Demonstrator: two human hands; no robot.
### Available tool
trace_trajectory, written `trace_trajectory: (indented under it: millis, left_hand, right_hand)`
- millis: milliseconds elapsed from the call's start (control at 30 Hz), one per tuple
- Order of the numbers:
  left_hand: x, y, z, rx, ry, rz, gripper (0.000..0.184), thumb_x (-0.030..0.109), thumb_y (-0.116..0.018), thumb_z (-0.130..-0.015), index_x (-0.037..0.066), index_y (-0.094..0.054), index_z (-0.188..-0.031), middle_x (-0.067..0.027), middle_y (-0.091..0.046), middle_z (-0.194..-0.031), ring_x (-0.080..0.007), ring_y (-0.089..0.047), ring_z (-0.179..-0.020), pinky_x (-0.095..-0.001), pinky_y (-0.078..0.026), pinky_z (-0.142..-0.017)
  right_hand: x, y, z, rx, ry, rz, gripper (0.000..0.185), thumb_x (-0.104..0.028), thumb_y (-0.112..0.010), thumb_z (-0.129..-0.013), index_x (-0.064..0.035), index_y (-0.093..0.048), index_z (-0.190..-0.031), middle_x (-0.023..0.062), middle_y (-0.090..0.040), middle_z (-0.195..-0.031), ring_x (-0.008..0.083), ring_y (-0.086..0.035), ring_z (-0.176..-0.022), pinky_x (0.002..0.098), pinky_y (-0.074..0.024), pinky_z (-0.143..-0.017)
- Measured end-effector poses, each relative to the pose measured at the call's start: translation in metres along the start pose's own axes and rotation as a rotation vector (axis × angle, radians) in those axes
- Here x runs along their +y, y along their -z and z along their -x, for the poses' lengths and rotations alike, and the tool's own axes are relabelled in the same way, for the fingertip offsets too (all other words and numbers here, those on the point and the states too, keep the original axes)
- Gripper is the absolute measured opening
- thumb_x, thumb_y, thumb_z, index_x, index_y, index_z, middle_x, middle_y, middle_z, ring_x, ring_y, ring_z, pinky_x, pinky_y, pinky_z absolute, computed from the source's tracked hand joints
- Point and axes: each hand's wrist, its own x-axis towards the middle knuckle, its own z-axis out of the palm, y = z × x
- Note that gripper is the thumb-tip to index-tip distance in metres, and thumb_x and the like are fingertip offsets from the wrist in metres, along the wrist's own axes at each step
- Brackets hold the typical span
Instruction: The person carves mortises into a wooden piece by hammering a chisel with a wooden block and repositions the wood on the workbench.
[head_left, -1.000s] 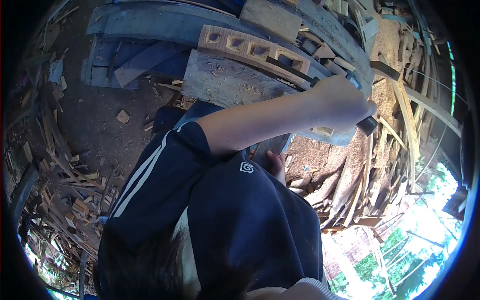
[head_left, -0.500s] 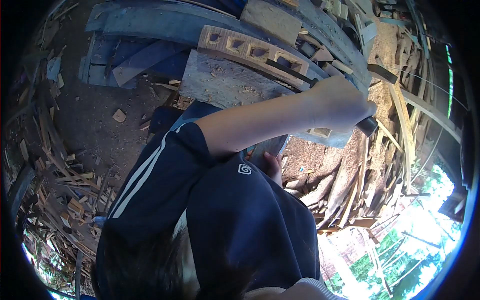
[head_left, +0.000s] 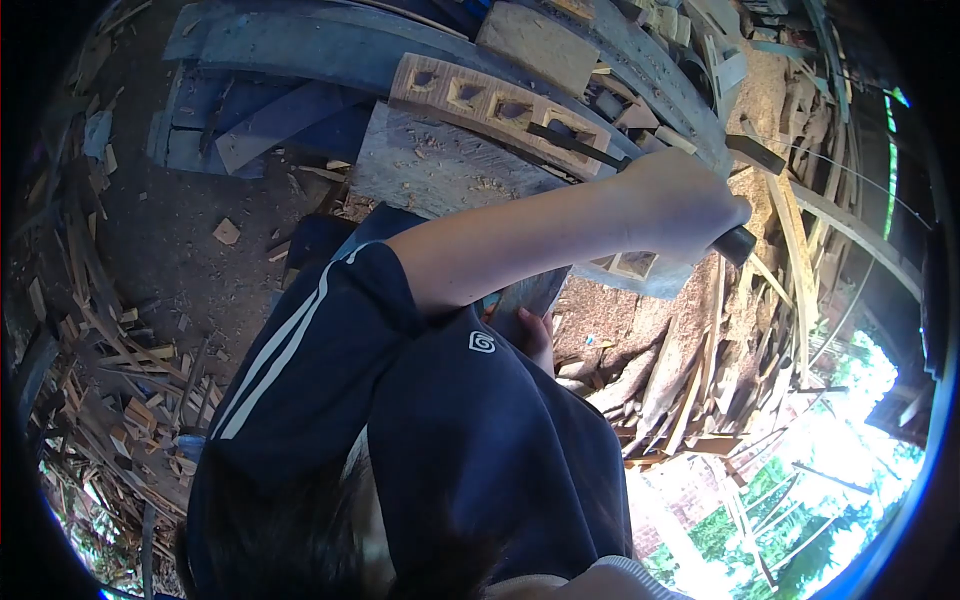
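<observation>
My left hand (head_left: 685, 205) is closed round the handle of a dark chisel (head_left: 575, 143). Its long blade points up-left and lies across a mortise in a pale wooden beam (head_left: 483, 113), which has several square holes. The butt of the handle sticks out below my fist. Low by my lap, my right hand (head_left: 536, 337) shows in part, its fingers round a flat grey wooden piece (head_left: 530, 296); shirt and left forearm hide the rest. Under the beam lies a broad grey board (head_left: 425, 160) strewn with shavings.
Long curved planks (head_left: 300, 45) run across the top, with a wood block (head_left: 537, 45) on them. Sawdust and offcuts (head_left: 690, 370) lie at the right. More scraps (head_left: 140, 415) cover the ground at the left. A second piece with square holes (head_left: 632, 263) shows below my left forearm.
The view has shifted slightly, so the surroundings sit a little further left. The chisel blade's tip has moved slightly relative to the beam; both hands keep their holds.
</observation>
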Motion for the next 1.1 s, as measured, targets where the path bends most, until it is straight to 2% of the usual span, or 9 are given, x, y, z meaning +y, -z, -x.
trace_trajectory:
  millis: [33,133,200,667,733,1033,1067,1100]
  left_hand:
    - [0.001,0.004,0.001,-0.048,0.026,0.022,0.023,0.013,-0.065,-0.078,0.008,-0.066,-0.100,-0.0109,-0.070,-0.083,-0.0293,-0.070,-0.077,-0.0425,-0.054,-0.069]
    - [0.001,0.005,0.001,-0.032,0.027,0.041,0.024,0.012,-0.065,-0.077,0.009,-0.066,-0.101,-0.0107,-0.070,-0.081,-0.0294,-0.070,-0.076,-0.0428,-0.054,-0.067]
    - [0.002,0.007,0.001,-0.032,0.030,0.042,0.024,0.012,-0.065,-0.076,0.009,-0.066,-0.101,-0.0109,-0.070,-0.081,-0.0293,-0.070,-0.075,-0.0429,-0.054,-0.067]
    - [-0.001,0.009,0.000,-0.014,0.054,0.059,0.023,0.013,-0.065,-0.077,0.010,-0.066,-0.100,-0.0107,-0.070,-0.081,-0.0288,-0.070,-0.077,-0.0429,-0.055,-0.066]
    - [-0.003,0.006,0.000,0.038,0.043,0.010,0.028,0.020,-0.070,-0.074,0.012,-0.064,-0.100,-0.0099,-0.067,-0.071,-0.0287,-0.069,-0.067,-0.0421,-0.053,-0.060]
    - [-0.004,0.003,0.000,0.112,0.013,0.014,0.026,0.024,-0.071,-0.076,0.012,-0.063,-0.098,-0.0101,-0.066,-0.068,-0.0295,-0.068,-0.064,-0.0423,-0.052,-0.059]
    - [-0.003,0.006,0.001,0.113,0.014,0.015,0.026,0.024,-0.071,-0.076,0.012,-0.063,-0.098,-0.0101,-0.066,-0.068,-0.0295,-0.068,-0.064,-0.0423,-0.052,-0.059]
    - [-0.002,0.009,0.001,0.068,0.032,0.033,0.023,0.018,-0.068,-0.076,0.010,-0.065,-0.098,-0.0104,-0.068,-0.075,-0.0290,-0.069,-0.071,-0.0424,-0.053,-0.063]
  right_hand:
    - [-0.001,-0.002,0.001,0.001,0.000,0.002,0.042,-0.020,-0.057,-0.085,-0.0043,-0.044,-0.123,0.0186,-0.063,-0.095,0.0292,-0.067,-0.085,0.0404,-0.0578,-0.078]
    - [-0.002,-0.003,0.002,0.039,-0.019,-0.006,0.042,-0.020,-0.057,-0.085,-0.0037,-0.044,-0.122,0.0186,-0.064,-0.095,0.0289,-0.067,-0.085,0.0398,-0.0577,-0.078]
    - [0.001,0.005,-0.002,-0.026,-0.037,-0.114,0.041,-0.011,-0.054,-0.090,-0.0035,-0.040,-0.127,0.0210,-0.062,-0.098,0.0322,-0.066,-0.087,0.0457,-0.0571,-0.078]
    - [0.000,0.005,-0.004,-0.057,-0.036,-0.104,0.045,-0.010,-0.055,-0.089,-0.0057,-0.037,-0.131,0.0214,-0.061,-0.099,0.0322,-0.066,-0.088,0.0451,-0.0571,-0.078]
    - [0.000,0.004,-0.003,-0.071,-0.037,-0.107,0.046,-0.010,-0.054,-0.089,-0.0061,-0.037,-0.131,0.0213,-0.061,-0.100,0.0321,-0.066,-0.087,0.0449,-0.0570,-0.078]
    - [0.000,0.001,-0.001,-0.018,-0.033,-0.064,0.044,-0.012,-0.054,-0.090,-0.0064,-0.037,-0.131,0.0197,-0.061,-0.098,0.0305,-0.066,-0.087,0.0431,-0.0569,-0.077]
    - [-0.001,-0.001,-0.001,-0.008,-0.022,-0.065,0.044,-0.012,-0.053,-0.090,-0.0061,-0.038,-0.131,0.0201,-0.062,-0.099,0.0306,-0.066,-0.087,0.0429,-0.0571,-0.077]
    - [-0.002,-0.002,0.000,0.002,-0.012,-0.066,0.043,-0.012,-0.053,-0.091,-0.0059,-0.038,-0.130,0.0204,-0.063,-0.099,0.0307,-0.066,-0.087,0.0427,-0.0572,-0.077]
